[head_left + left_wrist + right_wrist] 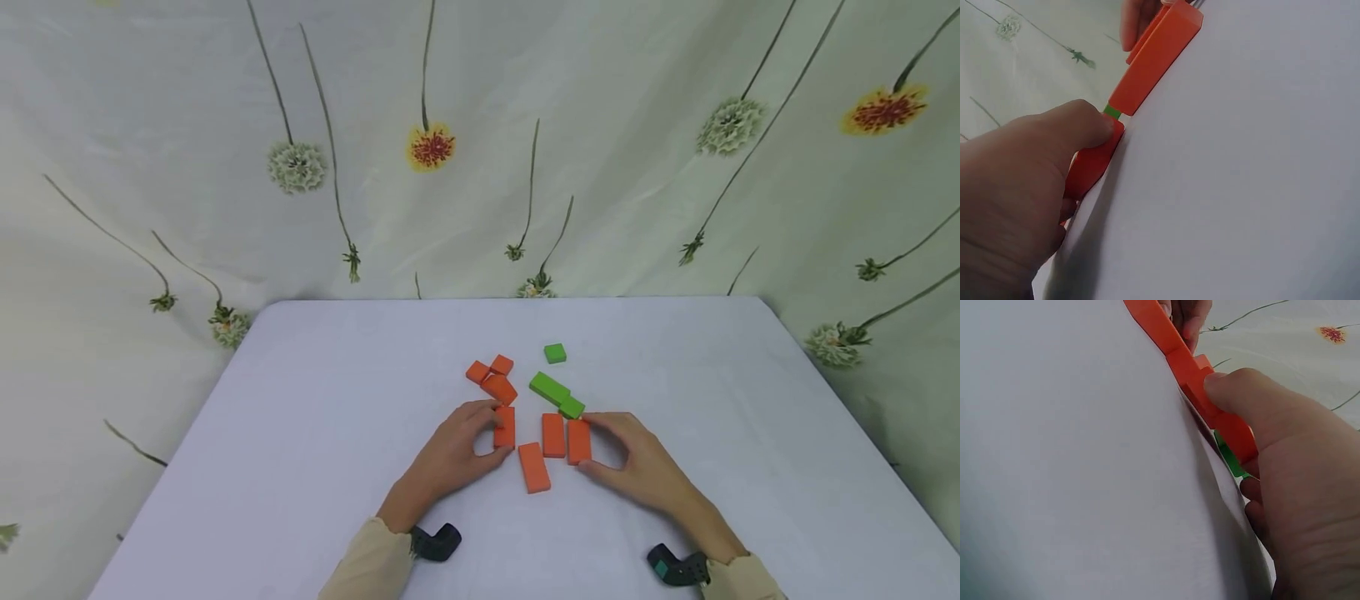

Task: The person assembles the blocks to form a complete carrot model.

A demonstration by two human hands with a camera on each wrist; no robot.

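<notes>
In the head view my left hand [457,450] pinches an upright-lying orange block [504,437] lengthwise, thumb at the near end and index finger at the far end. My right hand [637,458] holds another orange block [579,442] the same way. Between them lie an orange block [553,436], close beside the right-held one, and a slightly tilted orange block [534,467] nearer the front. The left wrist view shows my left thumb against its orange block [1094,159]. In the right wrist view my right thumb presses on an orange block [1200,394].
Behind the hands, two small orange blocks [477,372] and a longer orange block [498,388] sit clustered. A long green block [550,388] adjoins a short green block [572,407], with a separate green block [555,353] farther back. All lie on a white-covered table [337,375] before a flowered cloth.
</notes>
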